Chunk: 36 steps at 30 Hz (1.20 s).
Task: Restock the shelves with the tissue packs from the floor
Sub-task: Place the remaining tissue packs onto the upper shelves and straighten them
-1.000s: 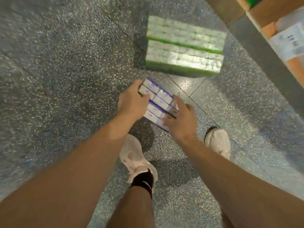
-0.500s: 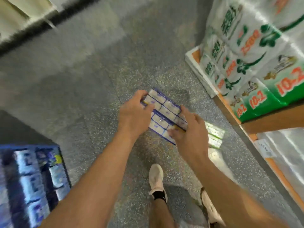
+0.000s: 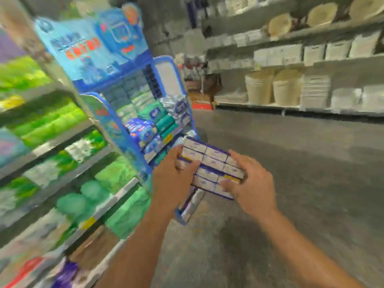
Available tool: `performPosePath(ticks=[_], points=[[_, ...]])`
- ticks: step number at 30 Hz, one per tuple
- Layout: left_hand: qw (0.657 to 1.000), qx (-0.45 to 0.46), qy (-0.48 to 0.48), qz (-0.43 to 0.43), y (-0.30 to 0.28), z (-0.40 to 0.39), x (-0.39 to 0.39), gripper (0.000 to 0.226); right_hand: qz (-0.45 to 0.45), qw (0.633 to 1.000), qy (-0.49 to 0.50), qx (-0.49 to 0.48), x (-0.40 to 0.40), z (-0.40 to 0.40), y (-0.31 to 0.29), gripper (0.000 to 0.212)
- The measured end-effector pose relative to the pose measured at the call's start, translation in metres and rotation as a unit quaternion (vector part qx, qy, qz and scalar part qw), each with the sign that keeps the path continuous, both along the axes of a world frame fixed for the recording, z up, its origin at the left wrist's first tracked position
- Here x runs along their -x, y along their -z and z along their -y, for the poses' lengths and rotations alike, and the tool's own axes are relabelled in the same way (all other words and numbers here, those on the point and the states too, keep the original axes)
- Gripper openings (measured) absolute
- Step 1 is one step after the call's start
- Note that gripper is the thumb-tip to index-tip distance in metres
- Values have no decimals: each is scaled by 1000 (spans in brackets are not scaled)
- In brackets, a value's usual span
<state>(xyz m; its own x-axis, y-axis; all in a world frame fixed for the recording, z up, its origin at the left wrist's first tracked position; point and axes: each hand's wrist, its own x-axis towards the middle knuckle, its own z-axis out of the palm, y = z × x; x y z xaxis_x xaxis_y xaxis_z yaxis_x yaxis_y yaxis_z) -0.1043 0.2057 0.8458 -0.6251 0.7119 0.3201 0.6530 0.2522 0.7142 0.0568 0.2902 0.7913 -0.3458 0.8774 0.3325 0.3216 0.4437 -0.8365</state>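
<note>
A white and purple tissue pack, a block of several small packets, is held up in front of me at mid frame. My left hand grips its left end, thumb over the top. My right hand grips its right end, fingers curled around the near edge. Just behind the pack stands a blue display stand stocked with blue and teal tissue packs. The frame is blurred by motion.
Shelves with green and white packs run along the left. Grey speckled floor of the aisle stretches ahead and right. Far shelves on the right carry white buckets and baskets.
My view has swung up from the floor to the aisle and shelves. Both hands still hold the tissue pack, which has risen from the floor to in front of the blue display stand.
</note>
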Motion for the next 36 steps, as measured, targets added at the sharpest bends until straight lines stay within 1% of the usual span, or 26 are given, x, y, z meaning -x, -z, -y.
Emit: performPosePath(ticks=[4, 7, 9, 13, 15, 18, 21, 24, 27, 31, 36], points=[[994, -64, -90, -25, -62, 126, 67, 43, -55, 991, -112, -41, 91, 81, -69, 75], [983, -97, -149, -46, -94, 225, 111, 57, -94, 976, -187, -66, 157, 154, -103, 74], [975, -113, -183, -61, -109, 291, 138, 60, -117, 964, -227, -74, 199, 209, -120, 74], [959, -129, -239, -83, -137, 411, 189, 56, -147, 942, -289, -82, 282, 314, -148, 74], [949, -128, -271, -100, -146, 461, 216, 63, -159, 930, -321, -84, 320, 356, -160, 75], [935, -124, -311, -117, -154, 514, 258, 78, -147, 917, -358, -99, 367, 403, -175, 75], [931, -121, -320, -127, -158, 541, 301, 81, -126, 914, -368, -117, 411, 426, -188, 72], [925, -126, -330, -140, -159, 550, 347, 80, -110, 907, -379, -147, 461, 430, -203, 74], [917, -141, -348, -136, -168, 548, 401, 85, -115, 894, -398, -169, 519, 426, -222, 73], [904, -163, -363, -159, -196, 535, 475, 86, -132, 881, -406, -206, 607, 412, -251, 75], [898, -171, -368, -170, -236, 523, 576, 109, -155, 865, -432, -201, 721, 395, -295, 74]])
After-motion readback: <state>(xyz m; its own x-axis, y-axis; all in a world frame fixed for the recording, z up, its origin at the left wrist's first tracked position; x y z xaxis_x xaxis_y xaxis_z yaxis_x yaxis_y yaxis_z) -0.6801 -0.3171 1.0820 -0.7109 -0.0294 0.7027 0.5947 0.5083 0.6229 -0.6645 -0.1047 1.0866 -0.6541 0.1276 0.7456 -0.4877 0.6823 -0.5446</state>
